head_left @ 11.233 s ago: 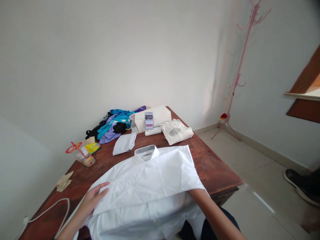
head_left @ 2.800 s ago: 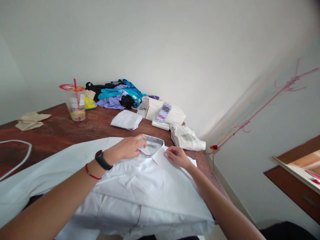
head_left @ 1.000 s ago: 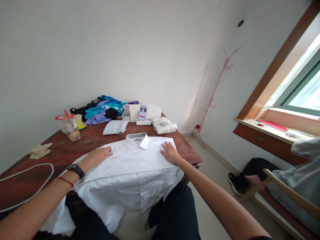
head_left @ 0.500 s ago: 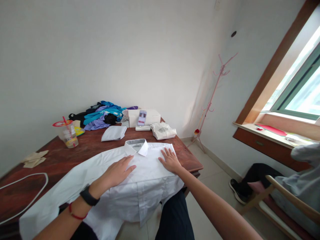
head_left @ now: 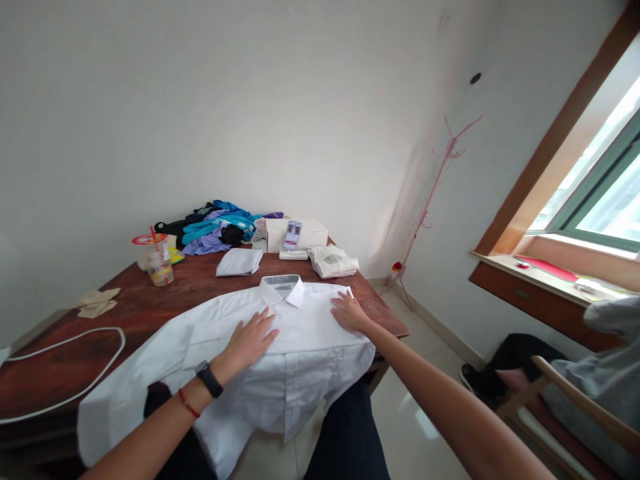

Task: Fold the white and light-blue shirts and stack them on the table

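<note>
While the white shirt (head_left: pixel 295 347) lies spread on the tabletop (head_left: pixel 150 303), hem hanging off at 6 o'clock, my left hand (head_left: pixel 250 340) and right hand (head_left: pixel 350 312) press flat on it, fingers spread, gripping nothing.

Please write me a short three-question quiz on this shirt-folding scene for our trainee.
1. True or false: both hands lie flat on the white shirt.
2. Which hand is nearer the collar: (a) left hand, (b) right hand, or (c) about equal?
3. What stands at the table's far left, beside the pile of clothes?

Key: 1. True. 2. (c); one lies on each side, below it. 3. A plastic cup with a red straw.
</note>
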`<state>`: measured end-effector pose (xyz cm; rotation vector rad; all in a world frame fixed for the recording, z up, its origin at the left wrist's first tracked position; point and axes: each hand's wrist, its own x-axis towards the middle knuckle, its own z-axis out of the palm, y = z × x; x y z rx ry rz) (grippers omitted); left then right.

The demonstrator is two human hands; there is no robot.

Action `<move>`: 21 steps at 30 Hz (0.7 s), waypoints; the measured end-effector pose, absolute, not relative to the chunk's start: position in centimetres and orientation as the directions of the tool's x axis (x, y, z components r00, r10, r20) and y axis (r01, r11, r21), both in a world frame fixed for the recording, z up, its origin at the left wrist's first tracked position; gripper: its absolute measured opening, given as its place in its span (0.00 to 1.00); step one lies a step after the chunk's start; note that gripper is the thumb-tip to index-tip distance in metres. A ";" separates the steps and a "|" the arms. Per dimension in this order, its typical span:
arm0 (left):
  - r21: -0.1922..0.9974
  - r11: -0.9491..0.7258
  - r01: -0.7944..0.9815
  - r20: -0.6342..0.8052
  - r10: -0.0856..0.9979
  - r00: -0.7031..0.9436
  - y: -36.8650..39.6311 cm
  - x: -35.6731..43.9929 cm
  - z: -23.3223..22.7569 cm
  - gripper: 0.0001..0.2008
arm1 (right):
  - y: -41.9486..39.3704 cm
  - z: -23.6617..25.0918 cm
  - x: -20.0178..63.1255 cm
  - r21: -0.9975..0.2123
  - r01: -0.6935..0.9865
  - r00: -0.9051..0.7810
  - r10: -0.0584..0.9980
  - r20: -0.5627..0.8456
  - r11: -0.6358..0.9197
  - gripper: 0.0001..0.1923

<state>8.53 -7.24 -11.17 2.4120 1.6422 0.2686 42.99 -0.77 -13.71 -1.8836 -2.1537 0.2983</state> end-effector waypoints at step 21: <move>0.995 -0.058 -0.086 -0.007 0.788 -0.616 -24.5 -1.7 -13.3 0.26 | -2.3 -18.1 39.8 -0.237 0.920 -0.288 0.949 0.129 0.311 0.33</move>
